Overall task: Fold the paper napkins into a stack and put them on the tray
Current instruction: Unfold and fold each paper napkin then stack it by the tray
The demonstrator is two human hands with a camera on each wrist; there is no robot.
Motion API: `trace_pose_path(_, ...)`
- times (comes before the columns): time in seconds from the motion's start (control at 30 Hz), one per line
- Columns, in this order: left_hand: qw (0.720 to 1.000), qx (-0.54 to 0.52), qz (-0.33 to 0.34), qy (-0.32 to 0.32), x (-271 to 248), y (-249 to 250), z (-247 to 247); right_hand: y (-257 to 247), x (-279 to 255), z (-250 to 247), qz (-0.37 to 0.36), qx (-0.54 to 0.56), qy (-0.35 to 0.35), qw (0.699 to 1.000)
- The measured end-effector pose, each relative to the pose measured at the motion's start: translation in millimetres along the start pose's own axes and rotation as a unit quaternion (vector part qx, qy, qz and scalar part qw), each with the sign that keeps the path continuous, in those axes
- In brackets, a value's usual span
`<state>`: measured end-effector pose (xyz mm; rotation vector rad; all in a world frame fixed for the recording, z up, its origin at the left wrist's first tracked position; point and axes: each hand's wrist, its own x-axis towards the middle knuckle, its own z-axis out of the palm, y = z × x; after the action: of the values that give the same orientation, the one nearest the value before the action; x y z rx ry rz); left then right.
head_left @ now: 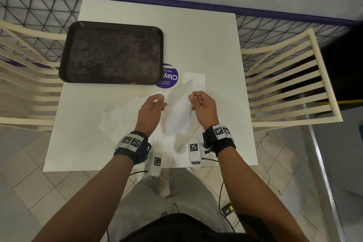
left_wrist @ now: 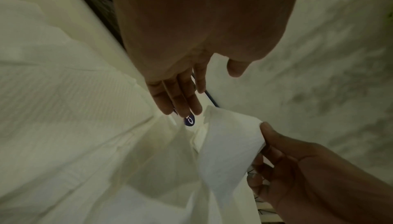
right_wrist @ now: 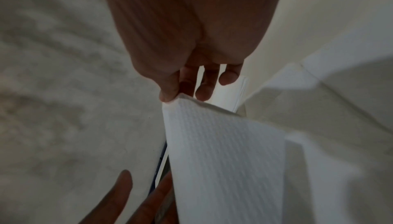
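Your right hand (head_left: 204,107) pinches the lifted napkin (head_left: 179,110) by its far corner, sheet trailing toward you, while your nearer left hand (head_left: 150,111) hangs relaxed, holding nothing.

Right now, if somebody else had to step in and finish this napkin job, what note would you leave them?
Right hand: pinches a corner of one paper napkin, lifted off the table.
Left hand: open, fingers straight, holding nothing, just left of that napkin.
Folded stack: on the table beyond the right hand, not on the tray.
Loose napkins: unfolded, spread under and left of the left hand.
Done: a few napkins folded and stacked.
Left: fold the held napkin and the loose ones, then move the stack onto the tray.
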<state>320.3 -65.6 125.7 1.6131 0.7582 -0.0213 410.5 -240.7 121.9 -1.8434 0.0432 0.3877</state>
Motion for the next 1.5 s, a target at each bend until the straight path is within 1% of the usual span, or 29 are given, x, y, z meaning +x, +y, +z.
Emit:
trace_pose_path(0.1,0.999,0.014,-0.019,-0.041,-1,1,-3,-5,-3,1,0.001,0.022,-0.001,1.000)
trace_pose_path(0.2,0.998,-0.030,-0.005,-0.062,-4,1,-3,-8,-5,1,0.005,0.028,-0.001,1.000)
trace_pose_path(0.3,0.997,-0.054,0.045,-0.042,-4,-3,-4,-10,-9,-2,0.007,0.035,-0.018,0.999)
trace_pose_path(0.43,0.995,-0.048,0.091,-0.008,-3,-5,-8,-12,-15,-7,-0.068,-0.010,-0.072,0.995)
trace_pose_path(0.5,0.994,-0.024,0.102,0.003,-3,-5,-10,-15,-16,-7,-0.083,-0.037,-0.086,0.992)
trace_pose_path(0.63,0.995,0.024,0.095,0.016,-2,-3,-11,-15,-16,-5,-0.089,-0.097,-0.076,0.988)
trace_pose_path(0.73,0.992,0.058,0.107,0.026,-5,-1,-12,-16,-16,-4,-0.091,-0.104,-0.063,0.988)
trace_pose_path(0.97,0.990,0.072,0.112,0.051,-9,2,-12,-16,-19,-4,-0.097,-0.128,-0.047,0.986)
trace_pose_path(1.07,0.982,0.105,0.141,0.064,-9,0,-11,-16,-20,-2,-0.111,-0.153,-0.035,0.981)
trace_pose_path(1.13,0.974,0.146,0.161,0.069,-8,-2,-10,-17,-21,0,-0.118,-0.209,-0.028,0.970)
trace_pose_path(1.2,0.965,0.171,0.189,0.059,-8,-2,-9,-22,-21,4,-0.127,-0.267,-0.039,0.955)
trace_pose_path(1.3,0.956,0.175,0.234,0.028,-10,-1,-8,-30,-24,12,-0.146,-0.295,-0.060,0.942)
trace_pose_path(1.4,0.965,0.142,0.217,0.019,-10,0,-8,-33,-23,15,-0.133,-0.286,-0.069,0.946)
trace_pose_path(1.5,0.972,0.125,0.195,0.031,-7,-2,-11,-28,-19,10,-0.096,-0.237,-0.060,0.965)
